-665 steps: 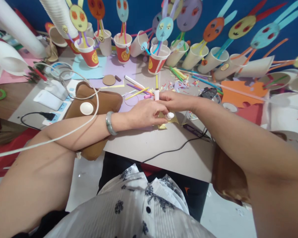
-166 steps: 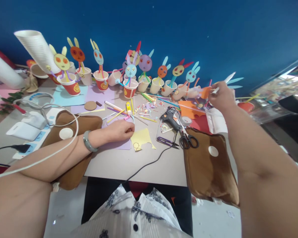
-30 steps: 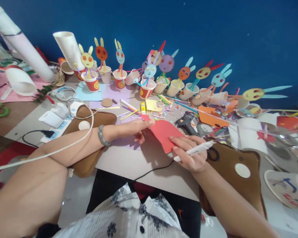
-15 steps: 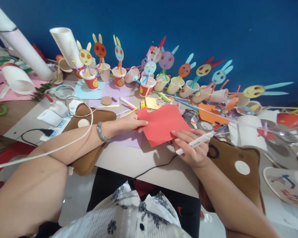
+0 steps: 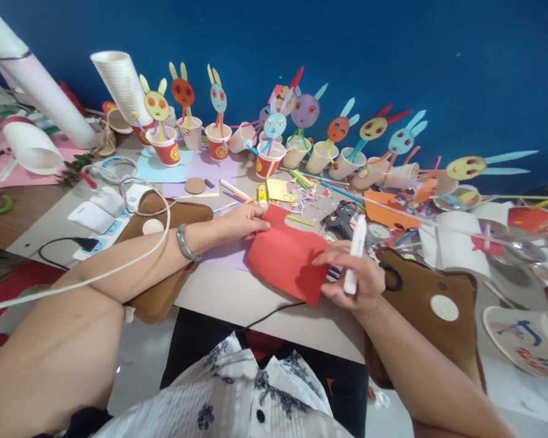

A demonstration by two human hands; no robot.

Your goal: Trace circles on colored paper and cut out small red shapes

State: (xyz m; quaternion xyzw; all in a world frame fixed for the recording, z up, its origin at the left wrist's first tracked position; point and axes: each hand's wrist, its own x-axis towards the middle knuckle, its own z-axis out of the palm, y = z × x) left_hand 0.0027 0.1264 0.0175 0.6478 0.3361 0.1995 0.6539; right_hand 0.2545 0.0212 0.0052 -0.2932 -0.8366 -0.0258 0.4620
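Between my hands is a sheet of red paper [image 5: 285, 258] with a curved, cut-looking edge, tilted above the table. My left hand [image 5: 249, 222] pinches its upper left corner between thumb and fingers. A white marker [image 5: 356, 255] stands nearly upright in the fingers of my right hand [image 5: 358, 274]. The fingertips and thumb of that hand are at the right edge of the red paper; whether they grip it I cannot tell. Just beyond the paper lie a yellow glue stick [image 5: 262, 194] and a black glue gun [image 5: 340, 220].
Paper cups with rabbit figures, such as a red cup [image 5: 270, 163], line the back by the blue wall. A power strip [image 5: 103, 240] with a white cable lies left, over a brown cushion [image 5: 182, 213]. Another brown cushion [image 5: 415, 304] and a tape roll [image 5: 378, 232] lie right.
The red paper has turned and come down nearer to me, uncovering the glue gun and paper scraps. My right hand has shifted its hold, and the marker has swung from slanted to nearly upright.
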